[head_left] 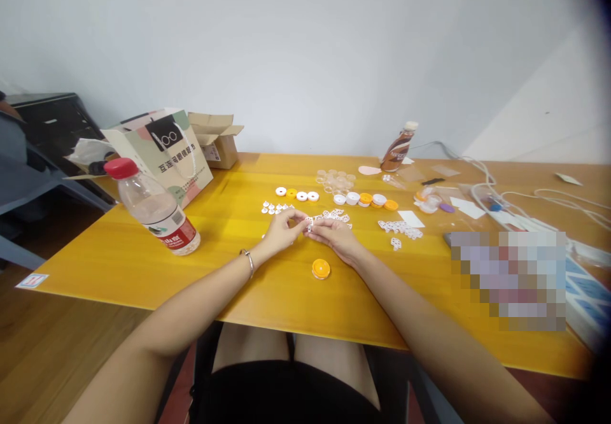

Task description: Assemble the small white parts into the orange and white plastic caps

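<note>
Both hands meet over the middle of the table, pinching one small white plastic piece (310, 224) with cut-outs. My left hand (285, 228) grips it from the left, and my right hand (335, 233) from the right. Closer to me lies an orange round cap (321, 268) with a white lower rim. Just beyond the fingers is a pile of similar white pieces (337, 216), partly hidden by my right hand. Small white round parts (271, 207) sit in rows beside my left hand.
Behind stand white and orange rings (302, 197), more caps (365, 199) and clear discs (335, 181). Another heap of white pieces (401, 229) lies right. A water bottle (157, 211), paper bag (165, 156) and cardboard box (219, 144) stand left; a brown drink bottle (399, 148) and cables (482, 176) are back right.
</note>
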Demonstrator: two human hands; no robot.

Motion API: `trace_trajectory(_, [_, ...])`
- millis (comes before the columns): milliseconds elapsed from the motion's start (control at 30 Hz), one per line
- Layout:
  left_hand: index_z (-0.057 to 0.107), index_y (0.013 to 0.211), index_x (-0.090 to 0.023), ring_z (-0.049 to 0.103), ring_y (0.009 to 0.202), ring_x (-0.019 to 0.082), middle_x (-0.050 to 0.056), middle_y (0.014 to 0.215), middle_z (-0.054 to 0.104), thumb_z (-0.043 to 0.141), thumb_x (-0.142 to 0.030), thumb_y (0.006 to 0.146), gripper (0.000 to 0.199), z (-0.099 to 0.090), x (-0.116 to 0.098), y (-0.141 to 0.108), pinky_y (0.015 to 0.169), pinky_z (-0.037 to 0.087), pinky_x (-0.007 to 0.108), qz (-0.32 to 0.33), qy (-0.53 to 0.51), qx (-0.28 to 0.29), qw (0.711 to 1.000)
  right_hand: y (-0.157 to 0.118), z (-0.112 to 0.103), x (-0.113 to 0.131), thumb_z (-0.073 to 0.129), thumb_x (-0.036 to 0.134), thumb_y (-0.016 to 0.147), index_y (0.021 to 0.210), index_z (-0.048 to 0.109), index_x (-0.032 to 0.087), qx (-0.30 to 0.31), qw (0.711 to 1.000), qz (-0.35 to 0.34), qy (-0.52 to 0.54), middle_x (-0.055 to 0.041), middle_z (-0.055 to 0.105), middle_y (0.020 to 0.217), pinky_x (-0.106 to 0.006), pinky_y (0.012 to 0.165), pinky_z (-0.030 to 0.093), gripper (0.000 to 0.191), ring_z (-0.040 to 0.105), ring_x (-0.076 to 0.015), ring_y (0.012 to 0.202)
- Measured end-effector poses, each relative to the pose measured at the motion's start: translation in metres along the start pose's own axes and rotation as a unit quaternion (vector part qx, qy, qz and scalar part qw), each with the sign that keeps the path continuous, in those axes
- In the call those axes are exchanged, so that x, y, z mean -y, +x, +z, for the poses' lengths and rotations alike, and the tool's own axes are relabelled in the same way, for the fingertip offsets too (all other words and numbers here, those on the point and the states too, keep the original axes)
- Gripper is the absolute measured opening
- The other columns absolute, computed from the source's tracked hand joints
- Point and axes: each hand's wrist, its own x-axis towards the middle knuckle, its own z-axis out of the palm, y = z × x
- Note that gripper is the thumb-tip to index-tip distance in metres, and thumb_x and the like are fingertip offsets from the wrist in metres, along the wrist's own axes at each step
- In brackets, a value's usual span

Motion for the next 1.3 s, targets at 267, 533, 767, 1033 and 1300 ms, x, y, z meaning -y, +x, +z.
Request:
trace_trajectory(267, [0.060,0.086,-0.016,0.057,0.073,0.012,0.003,0.080,0.062,0.057,-0.029,0.074,0.018,-0.003,0.001,0.003,0.060,0.046,0.022,-0.001,-0.076,0.032,0.997,-0.003,-0.004,0.005,0.070,0.026,0.062,0.073,0.064,0.018,0.037,0.998,0.019,0.048,-0.0004,0.066,0.071,-0.017,0.063,0.046,0.015,0.059,-0.0068,0.065])
trace_trajectory(533, [0.061,0.095,-0.017,0.055,0.082,0.013,0.005,0.091,0.059,0.053,-0.027,0.078,0.021,-0.001,0.002,0.000,0.065,0.045,0.022,0.035,-0.030,0.040,0.998,0.003,-0.009,0.008,0.074,0.022,0.053,0.079,0.063,0.018,-0.028,0.997,-0.027,0.059,0.0044,0.059,0.061,-0.018,0.053,0.040,0.028,0.048,-0.0048,0.052])
trace_trajectory(767, [0.057,0.104,-0.020,0.054,0.090,0.015,0.007,0.101,0.057,0.047,-0.024,0.082,0.025,-0.002,-0.004,-0.008,0.076,0.044,0.028,0.121,0.081,0.120,0.982,0.013,-0.039,0.022,0.070,0.029,0.056,0.073,0.056,0.019,-0.289,0.934,-0.208,0.026,0.0052,0.055,0.063,-0.020,0.052,0.036,0.024,0.047,-0.0066,0.054])
trace_trajectory(1033, [0.053,0.110,-0.022,0.046,0.110,0.017,0.006,0.114,0.054,0.045,-0.020,0.082,0.029,-0.002,-0.007,-0.010,0.097,0.035,0.036,0.199,0.160,0.190,0.948,0.022,-0.033,0.002,0.066,0.035,0.058,0.075,0.052,0.020,-0.315,0.923,-0.219,-0.016,0.0059,0.051,0.060,-0.021,0.056,0.037,0.026,0.047,-0.0085,0.056])
trace_trajectory(1300, [0.056,0.109,-0.026,0.047,0.108,0.018,0.004,0.114,0.055,0.048,-0.021,0.081,0.029,0.001,-0.009,-0.009,0.093,0.034,0.036,0.233,0.164,0.247,0.926,0.022,-0.019,-0.003,0.067,0.033,0.058,0.075,0.053,0.022,-0.262,0.946,-0.192,0.007,0.0065,0.052,0.061,-0.022,0.061,0.040,0.025,0.050,-0.0087,0.058])
